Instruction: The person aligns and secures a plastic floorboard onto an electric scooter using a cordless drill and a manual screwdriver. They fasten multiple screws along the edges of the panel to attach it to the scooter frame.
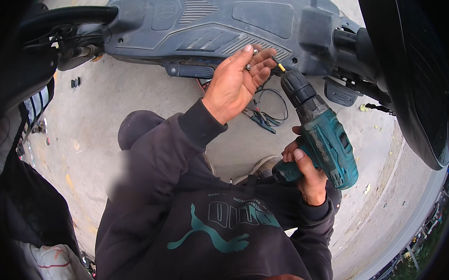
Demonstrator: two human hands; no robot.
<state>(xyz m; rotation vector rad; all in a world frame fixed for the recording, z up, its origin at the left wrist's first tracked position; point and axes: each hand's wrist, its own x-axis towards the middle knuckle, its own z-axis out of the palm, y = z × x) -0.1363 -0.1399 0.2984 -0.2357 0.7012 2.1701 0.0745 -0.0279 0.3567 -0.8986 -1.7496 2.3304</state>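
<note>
A teal drill (323, 135) is held tight in the right hand (306, 174), with the fingers wrapped around its grip. Its yellow-tipped bit (280, 66) is pointed up at the grey scooter panel (214, 25), which lies on its side at the far end, so the underside can be reached. The left hand (237, 82) is held open, palm up, just beside the bit. Small screws (251, 58) are cupped on its fingers, likely so they stay close to the drill. Pliers and a black wire (266, 113) are seen on the concrete floor (112, 105) below the hands. A black wheel (411, 67) is seen at the right, close to the drill.
</note>
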